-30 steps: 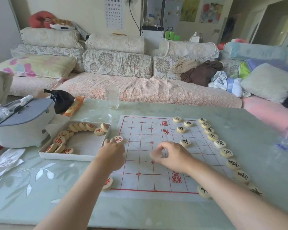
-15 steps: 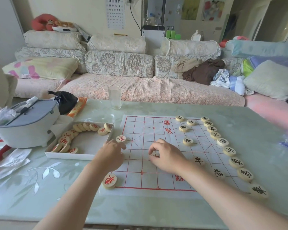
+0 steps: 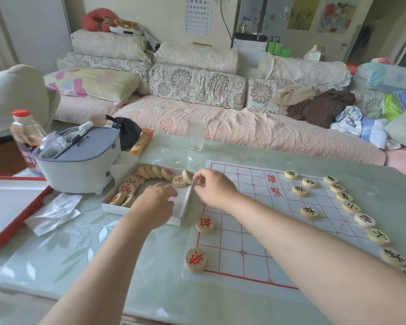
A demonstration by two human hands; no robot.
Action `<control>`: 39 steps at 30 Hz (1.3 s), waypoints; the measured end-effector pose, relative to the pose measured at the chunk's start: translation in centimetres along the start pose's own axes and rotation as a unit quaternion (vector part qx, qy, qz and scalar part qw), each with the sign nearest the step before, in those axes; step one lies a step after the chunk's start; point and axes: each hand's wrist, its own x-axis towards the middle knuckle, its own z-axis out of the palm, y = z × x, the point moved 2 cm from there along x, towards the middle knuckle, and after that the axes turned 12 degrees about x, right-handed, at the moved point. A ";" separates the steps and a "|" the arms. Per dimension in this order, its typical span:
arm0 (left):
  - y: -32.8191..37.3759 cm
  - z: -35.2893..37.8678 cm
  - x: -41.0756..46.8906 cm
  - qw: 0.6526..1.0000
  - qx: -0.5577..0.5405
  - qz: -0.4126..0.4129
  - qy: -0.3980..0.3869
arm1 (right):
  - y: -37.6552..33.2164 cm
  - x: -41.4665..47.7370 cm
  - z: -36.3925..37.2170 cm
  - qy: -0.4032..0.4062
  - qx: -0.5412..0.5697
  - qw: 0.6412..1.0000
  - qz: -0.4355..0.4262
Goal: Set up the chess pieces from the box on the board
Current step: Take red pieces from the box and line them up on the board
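Note:
A white paper board (image 3: 256, 221) with a red grid lies on the pale green table. Several black-lettered pieces (image 3: 348, 205) line its right side. Two red-lettered pieces lie at its near left, one (image 3: 204, 225) on the left edge and one (image 3: 195, 259) at the corner. The shallow white box (image 3: 185, 207) left of the board holds several red-lettered pieces (image 3: 131, 186). My left hand (image 3: 155, 205) hangs over the box's near right part with its fingers bent down and hidden. My right hand (image 3: 212, 188) has thumb and forefinger at the box's right wall, beside a leaning piece (image 3: 186, 175).
A grey-white lidded case (image 3: 80, 165) stands left of the box, with a red-capped bottle (image 3: 25, 127) and a black bag (image 3: 127, 132) behind it. A glass (image 3: 196, 137) stands at the table's far edge. Crumpled plastic (image 3: 54, 212) and a red-edged panel (image 3: 14, 207) lie at left. A sofa (image 3: 220, 127) runs behind.
My right hand has left the middle of the board and gone left to the box's right wall. My left hand has moved over the box. The view has turned left.

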 end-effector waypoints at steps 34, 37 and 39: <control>-3.0 -1.5 1.4 0.871 -0.460 -0.168 0.026 | -3.1 1.2 4.7 0.057 0.039 0.989 -0.131; -3.7 -1.5 1.2 0.873 -0.456 -0.169 0.029 | -2.9 2.1 4.4 0.022 -0.045 0.996 -0.070; -4.0 -1.6 1.1 0.861 -0.476 -0.178 0.024 | -2.8 2.9 4.6 0.000 -0.084 0.995 -0.049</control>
